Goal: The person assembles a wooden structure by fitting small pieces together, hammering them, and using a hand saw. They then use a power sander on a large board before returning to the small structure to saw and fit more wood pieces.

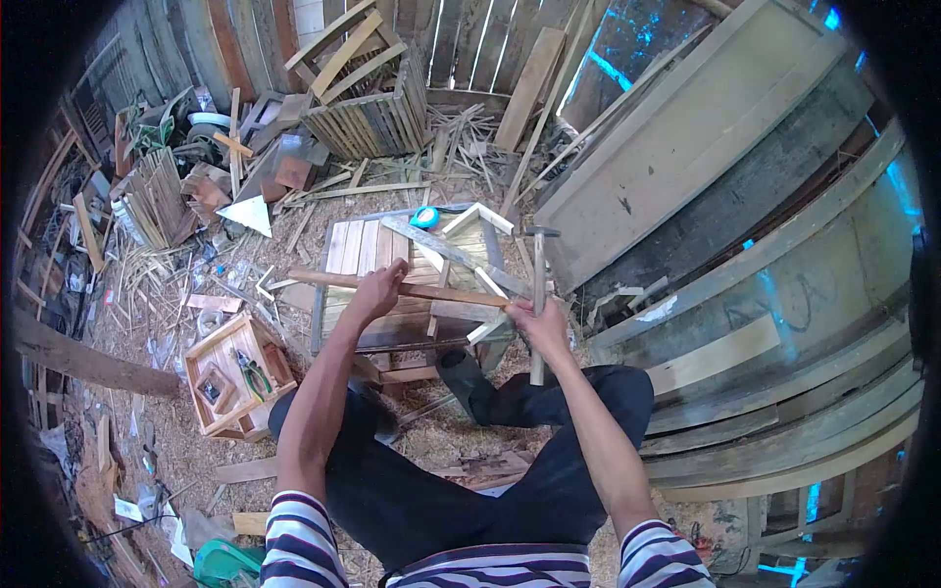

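Observation:
My left hand is closed around the middle of a long thin wooden strip, which lies crosswise over a low slatted wooden worktop. My right hand grips a hammer by its handle, head upward, and its fingers also meet the strip's right end. Beneath the strip, pale wooden pieces joined at angles and a grey board rest on the worktop. A blue tape measure sits near its far edge.
Left of my legs stands a wooden box with pliers on it. Large wooden panels lean at the right. A slatted wooden piece stands at the back. Wood scraps and shavings cover the floor.

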Demonstrator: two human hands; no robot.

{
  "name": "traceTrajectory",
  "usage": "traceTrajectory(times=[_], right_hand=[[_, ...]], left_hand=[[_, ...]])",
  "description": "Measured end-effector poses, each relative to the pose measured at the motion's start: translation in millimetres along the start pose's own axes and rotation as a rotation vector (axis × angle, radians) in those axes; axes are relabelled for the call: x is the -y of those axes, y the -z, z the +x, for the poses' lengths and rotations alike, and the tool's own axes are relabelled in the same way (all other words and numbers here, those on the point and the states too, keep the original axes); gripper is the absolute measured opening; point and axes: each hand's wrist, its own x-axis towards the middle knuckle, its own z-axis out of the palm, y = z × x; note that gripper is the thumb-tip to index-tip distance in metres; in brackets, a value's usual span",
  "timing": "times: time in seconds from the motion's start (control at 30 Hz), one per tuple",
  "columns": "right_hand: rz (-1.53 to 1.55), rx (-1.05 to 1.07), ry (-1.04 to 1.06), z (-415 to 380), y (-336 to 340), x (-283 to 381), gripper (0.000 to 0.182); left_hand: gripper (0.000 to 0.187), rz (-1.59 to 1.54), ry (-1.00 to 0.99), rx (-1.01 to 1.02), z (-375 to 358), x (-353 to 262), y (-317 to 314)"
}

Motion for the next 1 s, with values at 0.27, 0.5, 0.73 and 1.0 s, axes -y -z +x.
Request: traceTrajectory(times=[0.27, 0.5, 0.73, 1.0], right_hand=[[-0.245, -0.018, -0.047, 15, -6, -3, 0.038], [-0.026, 0.079, 0.004, 16, -42, 12, 0.046], [0.128, 0.483, -0.028, 9, -94, 68, 0.044], [0.302, 0.956, -0.135, -19, -127, 103, 0.041]], left_hand=[[0.013, 0.091, -0.058, 0.032, 2, -25, 17], [0.011, 0.117, 0.006, 0.006, -27, -8, 58], [0.016, 0.035, 0.338, -0.084, -95, 4, 141], [0.018, 0.351, 0.022, -0.204, -94, -11, 198]])
